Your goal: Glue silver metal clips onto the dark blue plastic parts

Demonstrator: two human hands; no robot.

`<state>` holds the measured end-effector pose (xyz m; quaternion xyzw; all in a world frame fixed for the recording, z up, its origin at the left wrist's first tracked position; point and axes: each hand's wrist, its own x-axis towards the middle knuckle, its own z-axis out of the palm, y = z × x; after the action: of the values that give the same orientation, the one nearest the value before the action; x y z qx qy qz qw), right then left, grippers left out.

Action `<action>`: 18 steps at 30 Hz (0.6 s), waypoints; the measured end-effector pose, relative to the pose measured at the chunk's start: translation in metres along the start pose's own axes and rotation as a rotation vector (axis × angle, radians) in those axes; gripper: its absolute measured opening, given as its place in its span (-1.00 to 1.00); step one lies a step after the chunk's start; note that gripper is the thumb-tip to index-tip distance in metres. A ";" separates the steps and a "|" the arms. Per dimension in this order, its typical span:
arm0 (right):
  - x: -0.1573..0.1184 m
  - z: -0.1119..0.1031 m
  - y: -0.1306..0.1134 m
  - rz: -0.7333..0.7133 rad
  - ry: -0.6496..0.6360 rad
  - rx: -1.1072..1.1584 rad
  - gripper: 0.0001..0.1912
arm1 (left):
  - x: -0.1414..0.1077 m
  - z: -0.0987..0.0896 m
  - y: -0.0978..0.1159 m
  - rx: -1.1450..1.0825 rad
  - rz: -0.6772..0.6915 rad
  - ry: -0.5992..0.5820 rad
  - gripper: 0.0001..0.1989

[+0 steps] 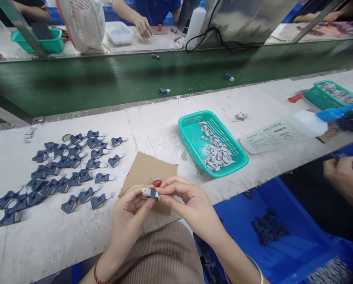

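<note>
A small dark-blue and light-grey plastic piece point(149, 193) is pinched between my two hands near the table's front edge. My left hand point(128, 215) closes on its pale end, thumb in front. My right hand point(191, 201) grips the dark end between thumb and fingertips, which hide part of it. Just beyond the fingers is a round red object point(156, 182), perhaps a cap, partly covered. Beneath lies a brown cardboard sheet point(143, 169). To the left, several dark-blue pieces with pale tips point(62, 184) are spread in loose rows.
A green basket point(184, 136) holding small grey parts stands right of the cardboard. A white bottle point(306, 122) with a blue nozzle lies farther right. Past the table runs a green conveyor belt point(105, 83). A blue bin point(300, 244) sits below right, near another person's hand point(346, 177).
</note>
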<state>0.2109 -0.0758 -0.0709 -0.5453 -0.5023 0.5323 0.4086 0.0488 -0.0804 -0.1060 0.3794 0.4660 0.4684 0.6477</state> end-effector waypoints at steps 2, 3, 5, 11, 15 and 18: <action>0.001 -0.001 0.001 0.046 -0.016 0.057 -0.95 | 0.000 -0.002 -0.003 0.020 0.016 -0.016 -0.80; 0.002 -0.002 0.002 0.065 -0.024 0.095 -0.96 | 0.000 -0.002 -0.004 0.028 0.023 -0.026 -0.79; 0.003 -0.003 0.004 0.086 -0.048 0.176 -0.94 | 0.000 -0.003 -0.005 0.035 0.044 -0.049 -0.76; 0.000 0.005 0.012 0.012 0.023 0.177 -0.93 | -0.003 0.002 0.000 -0.030 -0.003 -0.081 -0.66; -0.004 0.017 0.012 -0.091 0.137 0.096 -0.90 | 0.001 0.005 0.003 -0.062 -0.061 -0.008 -0.60; -0.004 0.018 0.011 -0.125 0.121 0.093 -0.85 | 0.006 0.004 0.005 -0.072 -0.082 0.007 -0.60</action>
<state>0.1942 -0.0829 -0.0829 -0.5243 -0.4848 0.4945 0.4954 0.0519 -0.0734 -0.1014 0.3351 0.4661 0.4592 0.6779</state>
